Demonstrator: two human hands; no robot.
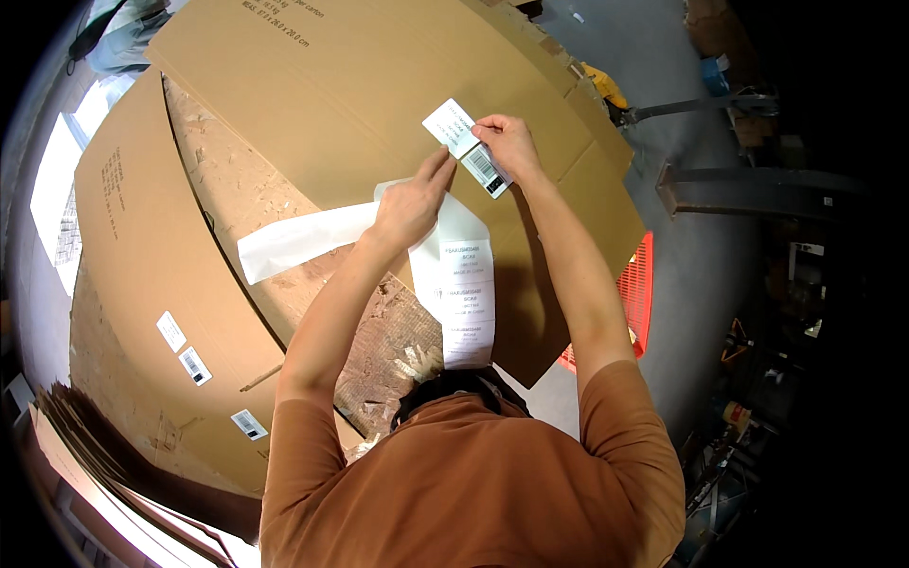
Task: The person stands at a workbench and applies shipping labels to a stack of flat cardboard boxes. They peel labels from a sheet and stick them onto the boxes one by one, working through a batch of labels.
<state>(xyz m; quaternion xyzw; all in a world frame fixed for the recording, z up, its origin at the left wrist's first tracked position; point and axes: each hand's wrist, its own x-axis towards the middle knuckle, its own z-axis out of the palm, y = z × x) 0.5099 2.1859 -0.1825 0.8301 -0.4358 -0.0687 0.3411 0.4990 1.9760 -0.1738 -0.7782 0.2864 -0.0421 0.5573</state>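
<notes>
A large flat brown cardboard sheet (355,104) lies before me. On its right part are a white printed label (447,125) and, touching its lower right, a barcode label (486,172). My right hand (511,150) is closed, its thumb and fingertips pinched at the white label's right edge. A long white strip of labels (468,303) runs through my left hand (413,210), one end trailing left and the printed part hanging toward my chest. The left fingertips point at the labels' near edge. How the left thumb grips the strip is hidden.
Another cardboard sheet (142,199) with several stuck labels lies on the left, over a worn wooden board (237,161). Stacked cardboard edges (104,464) show at the lower left. A red plastic crate (636,293) stands right of my right arm, near a dark metal beam (748,192).
</notes>
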